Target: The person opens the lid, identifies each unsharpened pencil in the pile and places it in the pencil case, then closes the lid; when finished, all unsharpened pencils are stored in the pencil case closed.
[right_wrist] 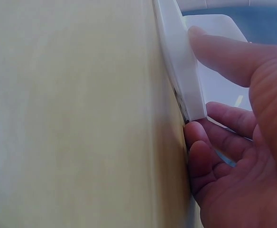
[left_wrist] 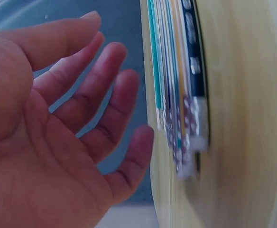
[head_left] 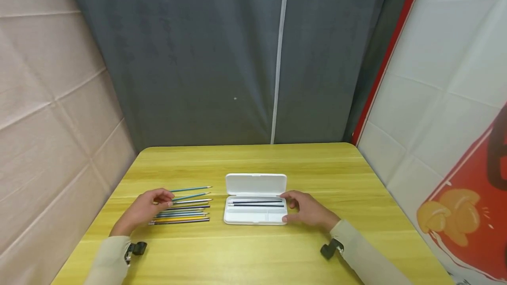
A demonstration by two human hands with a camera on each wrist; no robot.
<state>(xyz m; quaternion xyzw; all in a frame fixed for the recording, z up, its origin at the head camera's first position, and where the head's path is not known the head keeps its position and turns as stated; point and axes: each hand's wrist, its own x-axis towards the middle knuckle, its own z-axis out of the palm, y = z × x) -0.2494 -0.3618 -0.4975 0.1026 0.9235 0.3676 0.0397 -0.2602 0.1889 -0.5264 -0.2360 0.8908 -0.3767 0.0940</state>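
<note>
My left hand [head_left: 144,208] hovers at the left ends of a row of pencils [head_left: 190,215] lying on the table. In the left wrist view its fingers are loosely bent with nothing between them, apart from the pencils' eraser ends [left_wrist: 188,128]. An opened white pencil case [head_left: 241,217] lies to the right of the row, its lid [head_left: 255,184] tilted back. A few dark pencils [head_left: 257,206] lie inside it. My right hand [head_left: 309,209] holds the case's right end, thumb at the front edge and fingers round the end and back corner.
The wooden table [head_left: 222,254] has rounded far corners. A grey curtain [head_left: 206,78] hangs behind it, with pale sheeting [head_left: 59,122] on the left and a white, red-printed sheet [head_left: 428,113] on the right. Small black cameras [head_left: 138,248] sit on both wrists.
</note>
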